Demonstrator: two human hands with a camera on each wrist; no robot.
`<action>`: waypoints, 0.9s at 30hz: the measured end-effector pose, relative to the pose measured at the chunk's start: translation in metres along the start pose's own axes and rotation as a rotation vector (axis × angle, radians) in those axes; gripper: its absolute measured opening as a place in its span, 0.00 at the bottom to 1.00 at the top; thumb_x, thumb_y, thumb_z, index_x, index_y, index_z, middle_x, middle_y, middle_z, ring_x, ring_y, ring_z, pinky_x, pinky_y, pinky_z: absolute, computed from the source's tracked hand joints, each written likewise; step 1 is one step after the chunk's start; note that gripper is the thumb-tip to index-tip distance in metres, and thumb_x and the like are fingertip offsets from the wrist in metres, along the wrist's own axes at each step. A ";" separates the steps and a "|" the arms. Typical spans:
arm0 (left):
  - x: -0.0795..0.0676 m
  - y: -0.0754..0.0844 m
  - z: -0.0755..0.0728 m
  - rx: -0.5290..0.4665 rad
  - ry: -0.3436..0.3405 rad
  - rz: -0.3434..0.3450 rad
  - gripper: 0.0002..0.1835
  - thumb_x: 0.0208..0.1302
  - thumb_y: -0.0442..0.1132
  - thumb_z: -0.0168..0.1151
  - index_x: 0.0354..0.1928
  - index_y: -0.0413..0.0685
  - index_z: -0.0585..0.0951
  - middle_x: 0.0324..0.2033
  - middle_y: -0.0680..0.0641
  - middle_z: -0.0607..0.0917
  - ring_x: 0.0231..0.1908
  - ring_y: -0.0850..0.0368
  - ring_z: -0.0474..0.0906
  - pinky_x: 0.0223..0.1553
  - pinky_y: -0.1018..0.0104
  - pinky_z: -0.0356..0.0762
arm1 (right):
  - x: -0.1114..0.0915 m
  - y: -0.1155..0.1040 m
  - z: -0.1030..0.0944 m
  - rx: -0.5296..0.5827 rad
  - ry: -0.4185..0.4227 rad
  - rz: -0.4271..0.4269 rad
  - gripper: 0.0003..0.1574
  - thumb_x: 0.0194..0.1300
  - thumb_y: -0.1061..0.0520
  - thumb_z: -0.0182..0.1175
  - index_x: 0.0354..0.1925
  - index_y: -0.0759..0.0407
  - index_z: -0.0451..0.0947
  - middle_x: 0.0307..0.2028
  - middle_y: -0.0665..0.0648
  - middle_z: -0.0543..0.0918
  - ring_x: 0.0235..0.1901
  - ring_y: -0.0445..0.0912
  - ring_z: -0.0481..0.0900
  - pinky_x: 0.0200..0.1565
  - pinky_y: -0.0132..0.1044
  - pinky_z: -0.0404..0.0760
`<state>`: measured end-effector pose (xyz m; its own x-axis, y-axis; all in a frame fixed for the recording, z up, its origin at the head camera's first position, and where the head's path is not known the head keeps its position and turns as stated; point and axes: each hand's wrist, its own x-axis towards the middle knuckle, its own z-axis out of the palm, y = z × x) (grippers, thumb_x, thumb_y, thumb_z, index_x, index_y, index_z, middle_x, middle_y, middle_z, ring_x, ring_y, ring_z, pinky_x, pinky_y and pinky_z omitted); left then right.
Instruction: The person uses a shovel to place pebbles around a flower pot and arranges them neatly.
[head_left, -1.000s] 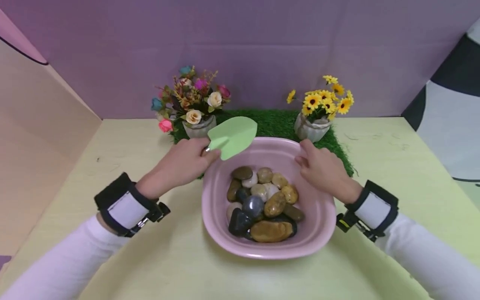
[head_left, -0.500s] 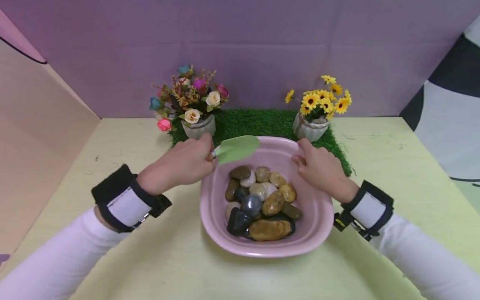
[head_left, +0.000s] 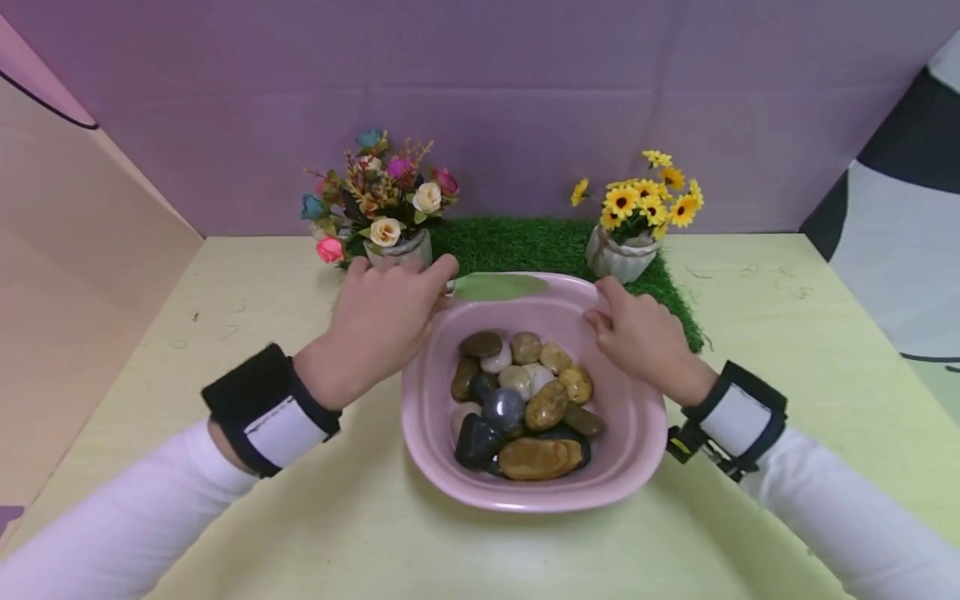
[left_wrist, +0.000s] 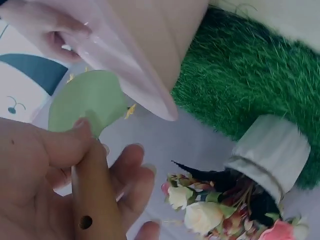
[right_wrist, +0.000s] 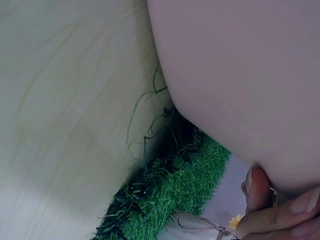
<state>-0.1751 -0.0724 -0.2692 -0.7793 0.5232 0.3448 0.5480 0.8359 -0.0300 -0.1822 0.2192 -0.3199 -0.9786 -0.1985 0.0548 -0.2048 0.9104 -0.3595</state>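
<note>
My left hand point(head_left: 386, 312) holds a small garden trowel over the far left rim of a pink basin. In the left wrist view, thumb and fingers are around its wooden handle point(left_wrist: 97, 195), while the green blade point(left_wrist: 85, 97) points away from the palm. The head view shows that blade point(head_left: 501, 287) almost edge-on along the basin's far rim. My right hand point(head_left: 645, 337) grips the right far rim of the basin point(head_left: 534, 503), fingers against its outer wall in the right wrist view. Smooth stones point(head_left: 546, 406) in brown, grey, black and white lie inside the basin.
Behind the basin lies a green artificial grass mat point(head_left: 517, 246). A pot of mixed flowers point(head_left: 397, 246) stands at its left, near the left hand; a pot of yellow flowers point(head_left: 622, 254) stands at its right. A purple backdrop point(head_left: 510, 125) rises behind the pale table point(head_left: 285, 525).
The left hand has turned over and shifted rightward, tipping the trowel blade from broad face to nearly edge-on. The right hand keeps its grip on the basin; the stones look unmoved.
</note>
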 end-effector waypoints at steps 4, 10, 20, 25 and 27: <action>0.001 -0.001 0.004 0.047 -0.005 0.037 0.12 0.73 0.49 0.54 0.44 0.47 0.74 0.20 0.43 0.78 0.16 0.49 0.74 0.15 0.58 0.71 | 0.000 0.001 0.000 -0.005 0.005 0.003 0.20 0.74 0.51 0.51 0.56 0.62 0.67 0.21 0.59 0.75 0.14 0.47 0.74 0.14 0.37 0.69; 0.005 -0.013 0.007 0.001 -0.065 0.081 0.17 0.74 0.50 0.51 0.31 0.46 0.72 0.12 0.52 0.65 0.11 0.55 0.67 0.12 0.64 0.62 | 0.001 0.002 0.002 -0.010 0.004 0.007 0.20 0.74 0.51 0.52 0.56 0.63 0.67 0.20 0.59 0.74 0.14 0.47 0.73 0.14 0.37 0.69; 0.011 -0.035 0.011 0.043 -0.029 0.169 0.22 0.74 0.52 0.46 0.25 0.47 0.73 0.15 0.49 0.73 0.14 0.52 0.72 0.14 0.60 0.67 | -0.001 0.003 0.002 -0.014 0.011 0.006 0.18 0.74 0.53 0.52 0.55 0.63 0.67 0.20 0.60 0.74 0.14 0.47 0.73 0.13 0.35 0.68; 0.009 -0.038 0.008 -0.032 -0.179 0.103 0.24 0.76 0.53 0.43 0.25 0.48 0.73 0.13 0.51 0.69 0.14 0.53 0.71 0.15 0.63 0.64 | -0.001 0.003 0.003 -0.015 0.011 0.006 0.19 0.74 0.53 0.52 0.56 0.63 0.66 0.19 0.59 0.74 0.13 0.47 0.73 0.13 0.34 0.68; 0.008 -0.037 0.007 -0.031 -0.207 0.083 0.23 0.75 0.52 0.44 0.25 0.47 0.73 0.14 0.51 0.68 0.14 0.54 0.70 0.15 0.64 0.63 | 0.000 0.003 0.003 -0.015 0.010 0.003 0.20 0.74 0.53 0.52 0.57 0.63 0.66 0.19 0.60 0.74 0.13 0.47 0.73 0.13 0.34 0.68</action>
<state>-0.2039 -0.0982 -0.2715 -0.7752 0.6155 0.1421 0.6194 0.7848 -0.0203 -0.1822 0.2206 -0.3241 -0.9794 -0.1916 0.0632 -0.2016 0.9165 -0.3454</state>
